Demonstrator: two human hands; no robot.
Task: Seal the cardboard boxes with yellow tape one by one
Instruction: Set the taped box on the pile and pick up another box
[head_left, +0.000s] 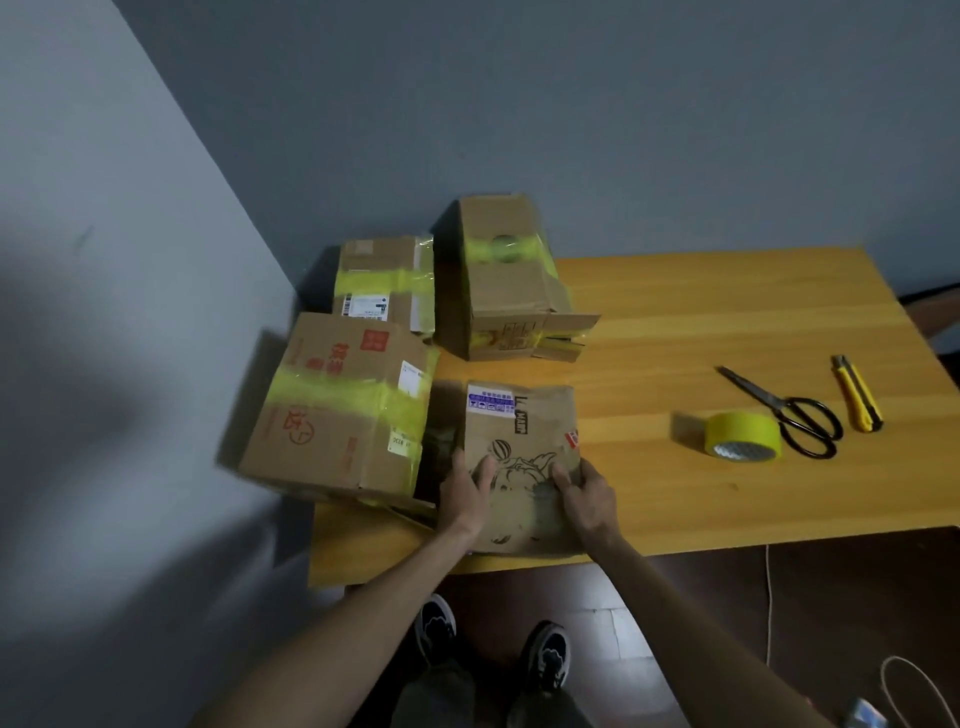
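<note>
A person standing at a wooden bench (701, 312) holds a small box (519, 431) at the near edge. The left hand (465, 491) and right hand (587, 499) each clasp one side of it, thumbs lying on the top face and fingers bent over the side edges. The small box carries a black line drawing, a purple-and-white label at its far end and a red-and-white sticker on its right edge. No yellow tape shows on its top.

Three taped boxes crowd the bench's left end, against a grey-blue wall. The near box (332, 410), printed in red and banded with yellow tape, sits just left of the small box and overhangs the bench's left edge. Behind it stands the far box (384, 283), also banded in yellow and bearing a white shipping label. To its right rises the tall box (501, 280), with a yellow band across its top and loose flaps splayed at its base.

The tape (743, 435), a yellow roll, lies on the bench well to the right of the hands. Black-handled scissors (789, 415) lie just beside it, closed, handles toward the person. A yellow knife (857, 395) lies just beyond the scissors, apart from them.

Below the bench edge, two dark shoes (436, 626) stand on a dark floor, and a white cable (769, 597) hangs down at right. The left part of the view is blurred.
</note>
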